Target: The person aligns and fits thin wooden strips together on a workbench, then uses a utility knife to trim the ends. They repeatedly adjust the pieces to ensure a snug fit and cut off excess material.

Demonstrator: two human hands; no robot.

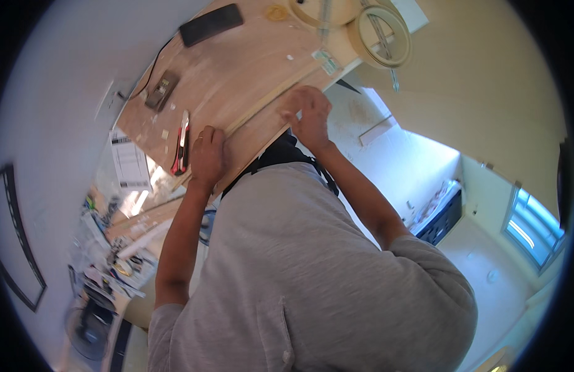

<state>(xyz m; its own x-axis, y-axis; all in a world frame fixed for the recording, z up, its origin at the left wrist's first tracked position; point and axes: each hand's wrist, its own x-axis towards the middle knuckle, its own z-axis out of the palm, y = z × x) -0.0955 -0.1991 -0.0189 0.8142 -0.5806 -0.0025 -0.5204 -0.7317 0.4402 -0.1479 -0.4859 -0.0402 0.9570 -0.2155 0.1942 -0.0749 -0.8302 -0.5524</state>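
Observation:
A long, narrow wooden strip (257, 140) lies along the near edge of the wooden worktable (218, 71). My left hand (208, 156) rests on the wood at the strip's left part, fingers laid over the surface. Toward the strip's right end, my right hand (313, 116) is raised near the table edge with its fingers curled in. Its fingertips are blurred, so whatever they pinch, if anything, is hidden. Just left of my left hand lies a red and black utility knife (182, 146) with its blade end pointing away from me.
A small wooden hand plane (162, 90) and a black phone-like slab (211, 25) sit farther back. Round wooden hoops (355, 43) with metal bars stand at the far right. A printed sheet (130, 162) hangs by the left edge. Tools and clutter (116, 266) fill the lower left.

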